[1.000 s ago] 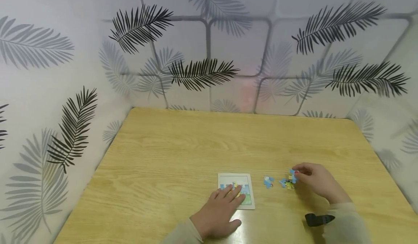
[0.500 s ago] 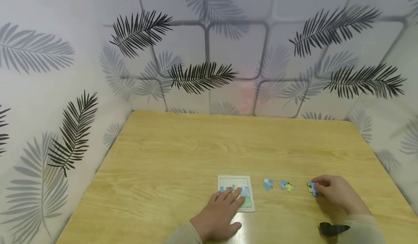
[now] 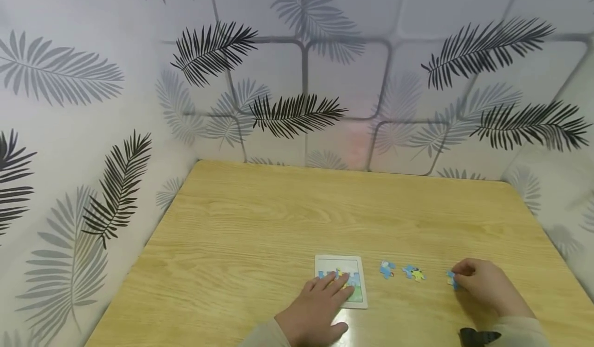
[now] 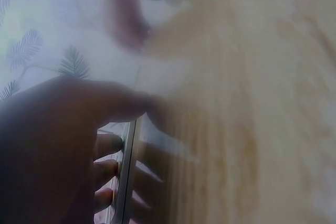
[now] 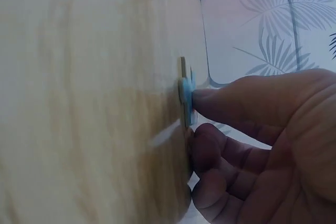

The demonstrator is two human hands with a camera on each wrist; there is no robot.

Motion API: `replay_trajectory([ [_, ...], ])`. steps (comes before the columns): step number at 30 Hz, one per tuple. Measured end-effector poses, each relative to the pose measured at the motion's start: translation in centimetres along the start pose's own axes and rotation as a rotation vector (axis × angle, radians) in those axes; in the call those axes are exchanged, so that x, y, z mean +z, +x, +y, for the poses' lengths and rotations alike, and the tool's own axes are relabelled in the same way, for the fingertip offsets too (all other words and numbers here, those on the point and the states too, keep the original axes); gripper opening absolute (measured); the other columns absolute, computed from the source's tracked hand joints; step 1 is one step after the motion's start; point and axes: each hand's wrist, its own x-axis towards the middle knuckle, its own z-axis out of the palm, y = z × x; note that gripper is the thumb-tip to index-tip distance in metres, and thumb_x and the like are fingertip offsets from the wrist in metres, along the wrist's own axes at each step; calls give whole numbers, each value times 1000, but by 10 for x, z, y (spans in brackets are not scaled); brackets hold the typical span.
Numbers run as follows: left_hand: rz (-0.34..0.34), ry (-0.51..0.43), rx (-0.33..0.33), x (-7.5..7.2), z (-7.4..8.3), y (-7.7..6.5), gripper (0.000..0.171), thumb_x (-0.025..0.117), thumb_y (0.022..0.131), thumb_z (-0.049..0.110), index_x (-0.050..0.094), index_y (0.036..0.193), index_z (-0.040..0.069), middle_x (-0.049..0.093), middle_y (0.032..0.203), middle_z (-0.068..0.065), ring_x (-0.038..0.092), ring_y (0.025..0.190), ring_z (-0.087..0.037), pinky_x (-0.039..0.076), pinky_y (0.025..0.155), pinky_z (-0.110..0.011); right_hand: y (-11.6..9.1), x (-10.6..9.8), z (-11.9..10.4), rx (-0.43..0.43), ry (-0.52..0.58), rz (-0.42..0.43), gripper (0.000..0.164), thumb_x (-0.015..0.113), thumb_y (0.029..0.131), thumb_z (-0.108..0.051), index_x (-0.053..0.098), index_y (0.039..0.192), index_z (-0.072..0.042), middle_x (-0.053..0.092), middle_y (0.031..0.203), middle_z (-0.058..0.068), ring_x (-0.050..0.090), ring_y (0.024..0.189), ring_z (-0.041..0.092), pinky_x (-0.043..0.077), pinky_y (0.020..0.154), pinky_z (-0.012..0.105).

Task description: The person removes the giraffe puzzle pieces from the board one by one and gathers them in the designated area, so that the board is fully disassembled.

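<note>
My left hand (image 3: 317,306) lies with fingers spread over the jigsaw board (image 3: 337,262), a white-framed tray with blue, yellow and green pieces in its lower part. Those fingers hide some of the picture. In the left wrist view, the fingertips rest on the board (image 4: 125,177) and the thumb is off its edge. Farther right, my right hand (image 3: 487,287) pinches a blue jigsaw piece (image 3: 451,279) low at the tabletop. From the right wrist, the thumb presses on the blue piece (image 5: 187,95), with the other fingers curled below.
Between board and right hand lie a blue-and-white piece (image 3: 386,269) and, close together, a blue piece (image 3: 409,269) and a yellow piece (image 3: 418,275). The wooden table (image 3: 260,223) meets a leaf-patterned wall covering (image 3: 334,79) behind. A black device (image 3: 477,337) sits at the right wrist.
My right hand has drawn the blue jigsaw piece rightward, away from the blue and yellow pieces. The left hand has stayed on the board. The head view has shifted slightly.
</note>
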Motion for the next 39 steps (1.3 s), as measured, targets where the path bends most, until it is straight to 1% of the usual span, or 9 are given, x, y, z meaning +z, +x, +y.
replay_trajectory([
  [3,24,4,-2,2,1,0,67,53,97,44,36,155,16,22,167,0,24,151,-25,31,114,-53,-4,0,-4,8,-11,3,30,65,97,-27,68,108,1,71,102,11,66,91,29,53,76,49],
  [6,53,11,-4,2,2,-1,63,53,97,42,39,153,15,24,166,0,26,151,-25,31,114,-52,-6,-2,-19,-13,-28,21,31,62,99,-30,67,108,0,69,99,9,63,85,24,52,69,42],
  [10,69,37,-4,3,4,-2,62,51,98,41,40,152,14,25,166,-2,26,150,-26,31,114,-51,-6,-3,-47,-84,-18,59,28,62,99,-28,67,108,-2,66,93,4,60,79,18,48,61,36],
  [16,41,58,-2,8,4,-4,64,49,100,44,38,154,13,23,166,-3,24,151,-25,31,115,-51,2,8,-80,-190,-10,66,19,63,99,-22,68,106,-5,63,89,1,56,72,14,45,59,33],
  [21,52,82,-2,5,1,-3,64,52,100,44,39,154,12,26,165,-5,24,151,-25,29,116,-50,18,23,-111,-273,34,4,17,62,99,-20,68,104,-5,62,87,2,52,64,15,46,56,33],
  [26,59,92,18,2,0,0,65,55,98,43,40,154,12,30,163,-7,25,151,-26,26,118,-48,30,41,-139,-351,35,-61,13,63,97,-18,69,96,-7,62,84,0,53,62,12,48,55,30],
  [32,64,137,25,1,-2,-1,64,55,97,41,43,151,10,32,163,-7,26,151,-26,26,119,-48,43,65,-177,-446,-14,-119,9,68,94,-17,69,85,-13,62,79,-5,53,68,11,47,62,31],
  [36,58,165,29,1,-7,-6,62,54,98,41,44,151,9,29,164,-8,23,152,-27,26,118,-50,48,77,-196,-494,-34,-163,11,67,93,-15,70,82,-15,63,77,-7,54,68,9,48,63,29],
  [39,58,183,44,1,-10,-13,61,55,98,40,46,149,7,31,163,-10,25,151,-27,26,119,-46,49,85,-205,-503,-40,-197,10,66,92,-13,72,84,-13,66,79,-7,55,69,9,50,65,29],
])
